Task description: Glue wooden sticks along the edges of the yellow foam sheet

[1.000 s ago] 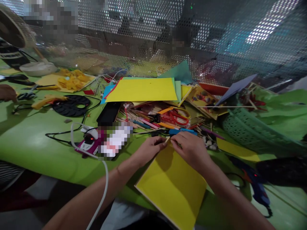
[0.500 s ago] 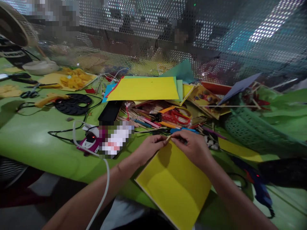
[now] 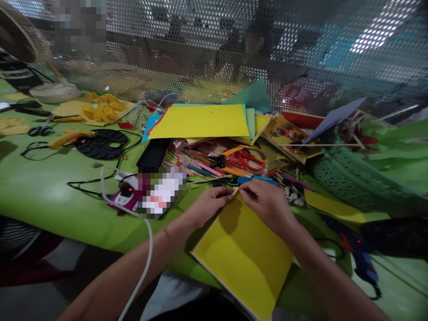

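Note:
A yellow sheet of paper (image 3: 245, 258) lies tilted on the green table (image 3: 43, 196), its near corner hanging past the front edge. My left hand (image 3: 209, 207) and my right hand (image 3: 267, 205) meet at the sheet's far corner, fingers pinched on that corner. Just beyond my fingers lie a blue-handled tool (image 3: 256, 179) and a heap of wooden sticks and coloured pencils (image 3: 200, 167).
Red scissors (image 3: 247, 160) sit in the heap, with larger yellow sheets (image 3: 200, 121) behind. A green basket (image 3: 354, 178) stands at right, a blue glue gun (image 3: 359, 258) near it. A purple device (image 3: 125, 198) with a white cable, a black phone (image 3: 153, 155) and a black disc (image 3: 102, 145) lie at left.
Both hands stay pinched at the sheet's far corner, which has shifted slightly. A hand at the far left edge has gone out of view.

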`<state>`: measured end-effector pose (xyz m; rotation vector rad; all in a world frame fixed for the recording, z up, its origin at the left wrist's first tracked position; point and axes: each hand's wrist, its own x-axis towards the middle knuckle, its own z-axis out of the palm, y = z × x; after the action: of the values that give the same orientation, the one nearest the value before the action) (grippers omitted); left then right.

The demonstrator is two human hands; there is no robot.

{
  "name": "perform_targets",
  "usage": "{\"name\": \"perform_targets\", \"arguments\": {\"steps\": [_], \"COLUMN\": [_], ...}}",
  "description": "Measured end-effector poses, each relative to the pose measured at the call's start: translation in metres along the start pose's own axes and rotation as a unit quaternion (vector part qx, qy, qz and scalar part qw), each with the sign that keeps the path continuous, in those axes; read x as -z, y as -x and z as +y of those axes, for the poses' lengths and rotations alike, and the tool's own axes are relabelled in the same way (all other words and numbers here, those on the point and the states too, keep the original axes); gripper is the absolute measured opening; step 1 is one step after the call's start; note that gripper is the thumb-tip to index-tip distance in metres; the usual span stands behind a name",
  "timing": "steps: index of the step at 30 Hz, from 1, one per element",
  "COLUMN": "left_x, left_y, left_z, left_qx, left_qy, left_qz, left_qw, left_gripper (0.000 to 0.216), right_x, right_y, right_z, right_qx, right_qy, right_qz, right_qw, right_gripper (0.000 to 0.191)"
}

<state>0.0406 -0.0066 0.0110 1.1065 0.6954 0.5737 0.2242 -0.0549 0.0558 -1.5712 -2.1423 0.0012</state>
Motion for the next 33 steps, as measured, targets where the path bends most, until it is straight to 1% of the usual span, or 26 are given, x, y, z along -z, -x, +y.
{"name": "perform_targets", "arguments": {"steps": [2, 4, 10, 12, 14, 17, 20, 22, 25, 29, 31, 33], "left_x": [0.000, -0.001, -0.002, -0.002, -0.003, -0.003, -0.002, -0.002, -0.002, -0.002, -0.003, -0.004], "left_y": [0.001, 0.002, 0.003, 0.003, 0.002, 0.002, 0.003, 0.004, 0.004, 0.004, 0.004, 0.004], "left_z": [0.001, 0.003, 0.006, 0.007, 0.007, 0.005, 0.005, 0.005, 0.005, 0.007, 0.009, 0.011], "left_qx": [0.010, 0.007, -0.025, -0.031, -0.033, -0.019, 0.009, 0.014, 0.000, -0.051, -0.070, -0.068], "left_qy": [0.014, 0.005, -0.075, -0.083, -0.076, -0.025, 0.028, 0.033, 0.006, -0.091, -0.123, -0.123], "left_qz": [-0.003, -0.006, -0.004, -0.001, 0.001, -0.008, -0.015, -0.006, -0.001, 0.002, 0.007, 0.009], "left_qw": [1.000, 1.000, 0.997, 0.996, 0.997, 0.999, 0.999, 0.999, 1.000, 0.994, 0.990, 0.990], "left_gripper": [0.039, 0.037, 0.033, 0.033, 0.033, 0.035, 0.035, 0.034, 0.032, 0.030, 0.028, 0.028], "right_x": [0.002, 0.004, 0.000, -0.002, -0.003, -0.002, 0.000, 0.001, 0.002, 0.001, -0.001, -0.003], "right_y": [0.000, 0.000, 0.001, 0.002, 0.001, 0.000, 0.000, 0.000, 0.001, 0.001, 0.002, 0.002], "right_z": [0.001, 0.002, -0.001, -0.004, -0.005, -0.002, 0.005, 0.008, 0.007, 0.002, -0.001, -0.001], "right_qx": [-0.012, -0.016, -0.009, -0.011, -0.021, -0.061, -0.104, -0.111, -0.083, -0.017, -0.005, -0.011], "right_qy": [-0.045, -0.062, 0.004, 0.020, 0.011, -0.067, -0.164, -0.187, -0.139, -0.038, 0.001, 0.016], "right_qz": [-0.013, -0.017, -0.002, 0.014, 0.022, 0.009, -0.015, -0.026, -0.020, -0.004, -0.006, -0.001], "right_qw": [0.999, 0.998, 1.000, 1.000, 0.999, 0.996, 0.981, 0.976, 0.987, 0.999, 1.000, 1.000], "right_gripper": [0.015, 0.014, 0.012, 0.013, 0.014, 0.014, 0.016, 0.016, 0.011, 0.010, 0.011, 0.012]}}
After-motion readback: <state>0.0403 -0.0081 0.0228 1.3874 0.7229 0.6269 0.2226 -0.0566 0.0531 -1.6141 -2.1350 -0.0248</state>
